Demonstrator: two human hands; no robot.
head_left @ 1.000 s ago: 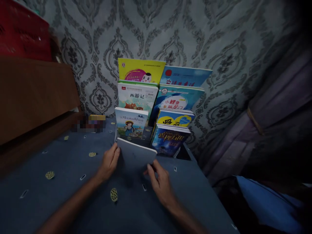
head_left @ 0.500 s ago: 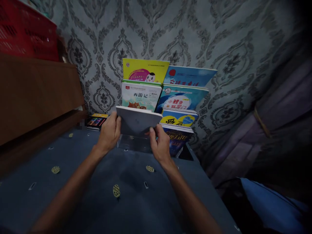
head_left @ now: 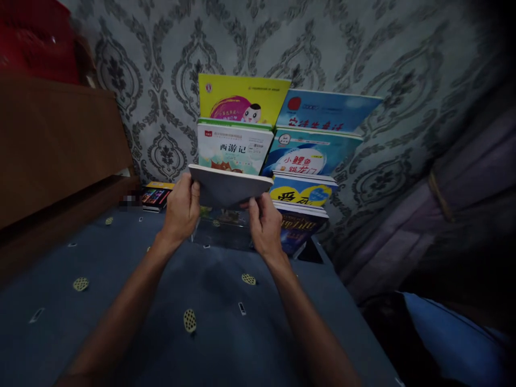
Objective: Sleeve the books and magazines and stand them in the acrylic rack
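Book [head_left: 229, 189], pale-covered and held tilted with its back face toward the camera, lies between both hands above the near edge of a tiered rack. Left hand [head_left: 181, 209] grips the book's left edge, at 9 o'clock of the cover, fingers curled round it and thumb on the near face. Right hand [head_left: 264, 226] grips the lower right corner, at 4 o'clock, fingers closed on the edge. Both forearms reach in from 6 o'clock over a blue cloth [head_left: 217, 322] dotted with small pale motifs, which covers the tabletop.

Clear rack front [head_left: 221, 234] stands just beyond the hands. Right of the held book, at 3 o'clock, a dark starry book [head_left: 302, 228] sits in the lowest tier, a yellow-and-blue book [head_left: 304, 191] behind it, then a blue fish book [head_left: 310, 156] and a light blue book [head_left: 330, 110] at the rear. At 12 o'clock a white book [head_left: 231, 148] stands in front of a yellow book [head_left: 242, 99].

Small colourful box [head_left: 157, 194] lies on the cloth at 9 o'clock, near a brown board [head_left: 56, 145]. Patterned grey wallpaper [head_left: 161, 64] backs the rack; a purple curtain [head_left: 455, 183] hangs at 3 o'clock.
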